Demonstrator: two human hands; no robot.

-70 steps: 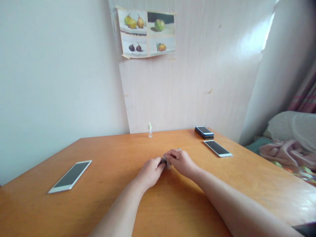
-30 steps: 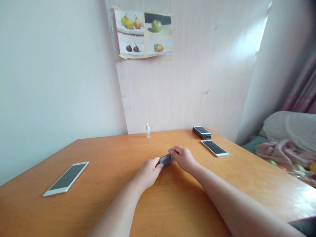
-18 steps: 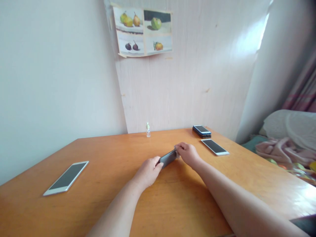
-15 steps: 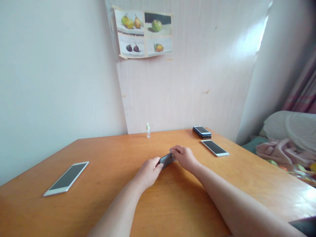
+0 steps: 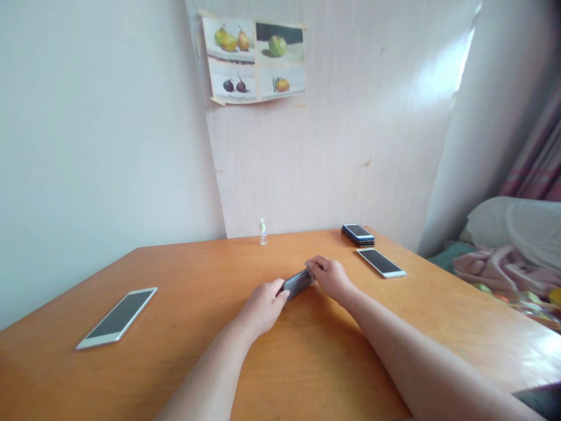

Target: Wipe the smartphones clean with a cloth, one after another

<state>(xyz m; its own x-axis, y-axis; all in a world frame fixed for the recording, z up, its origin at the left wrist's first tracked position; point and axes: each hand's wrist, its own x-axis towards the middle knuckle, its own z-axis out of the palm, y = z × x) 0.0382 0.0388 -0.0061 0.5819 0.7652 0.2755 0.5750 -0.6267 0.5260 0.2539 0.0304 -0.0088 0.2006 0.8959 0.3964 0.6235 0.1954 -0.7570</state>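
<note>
A dark smartphone (image 5: 298,284) is held tilted just above the middle of the table, between my two hands. My left hand (image 5: 263,307) is closed around its near left end, with the thumb along the side. My right hand (image 5: 329,278) pinches at the far right end, fingertips bent over the corner. Something pale and see-through, like the edge of a clear case, shows under those fingertips; it is too small to tell for certain.
On the wooden table (image 5: 197,275) lie a white phone (image 5: 117,317) at left and another white phone (image 5: 381,263) at right. Behind the latter sits a phone stack (image 5: 358,234). A small clear bottle (image 5: 263,233) stands near the back edge. Bedding (image 5: 495,266) is off to the right.
My right hand has shifted slightly right along the smartphone, and more of its dark surface shows between my hands. My left hand keeps its hold in nearly the same place.
</note>
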